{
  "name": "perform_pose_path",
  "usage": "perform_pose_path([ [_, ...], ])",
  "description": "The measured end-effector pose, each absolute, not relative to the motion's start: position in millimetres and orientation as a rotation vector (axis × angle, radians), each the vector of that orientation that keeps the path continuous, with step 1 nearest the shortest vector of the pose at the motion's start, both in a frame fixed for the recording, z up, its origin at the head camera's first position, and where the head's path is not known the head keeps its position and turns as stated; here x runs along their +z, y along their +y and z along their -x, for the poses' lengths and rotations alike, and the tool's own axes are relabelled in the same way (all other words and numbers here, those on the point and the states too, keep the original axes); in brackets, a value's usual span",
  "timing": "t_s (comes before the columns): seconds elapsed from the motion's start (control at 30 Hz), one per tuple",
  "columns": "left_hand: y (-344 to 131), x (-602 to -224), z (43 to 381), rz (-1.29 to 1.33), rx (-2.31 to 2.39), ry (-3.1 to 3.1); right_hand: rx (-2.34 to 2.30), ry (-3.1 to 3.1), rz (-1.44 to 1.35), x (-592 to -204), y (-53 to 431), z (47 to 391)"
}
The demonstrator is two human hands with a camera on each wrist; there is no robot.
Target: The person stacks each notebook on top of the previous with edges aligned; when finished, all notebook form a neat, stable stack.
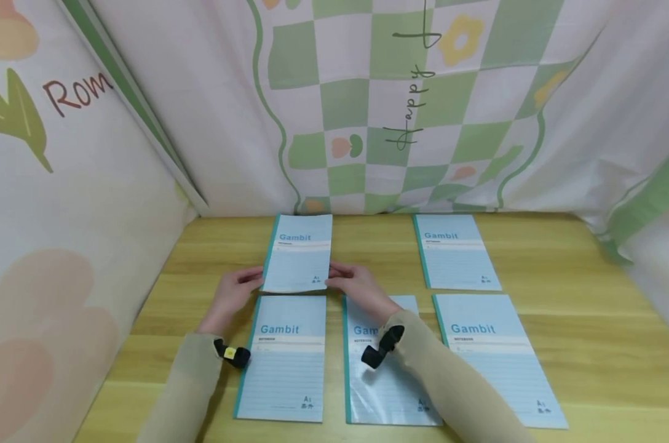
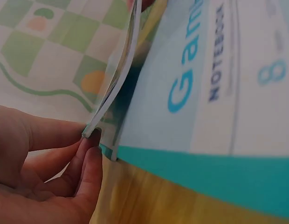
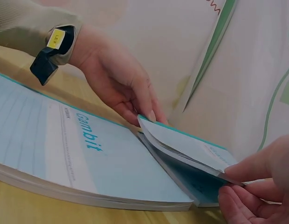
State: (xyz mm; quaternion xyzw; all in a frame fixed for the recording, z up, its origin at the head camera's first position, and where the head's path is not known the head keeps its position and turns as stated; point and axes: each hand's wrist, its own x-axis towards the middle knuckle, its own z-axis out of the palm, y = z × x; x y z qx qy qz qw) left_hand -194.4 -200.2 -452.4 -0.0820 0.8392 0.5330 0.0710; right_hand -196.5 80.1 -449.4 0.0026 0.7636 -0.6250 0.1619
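Pale-blue notebook | left hand, right hand pinching opposite edges | risk: uneven release could skew it atop lower notebook

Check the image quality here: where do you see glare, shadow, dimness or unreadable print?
Head view: bright overall, whitish glare on the front middle notebook, shadow on the table beside the left sleeve; left wrist view: dimmer, fine print on the front left notebook illegible; right wrist view: also dim, lettering on the raised notebook foreshortened and hard to read.
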Motion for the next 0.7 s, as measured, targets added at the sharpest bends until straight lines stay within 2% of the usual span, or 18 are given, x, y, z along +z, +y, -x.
perform_pose_path([
  [0.3,-207,-453,202,0.158,1.506,2.632,-1.716,2.300,0.013,-450,65,206],
  [0.7,-201,-449,208,0.176,1.401,2.677,-1.708,2.327,-0.040,-456,63,211],
])
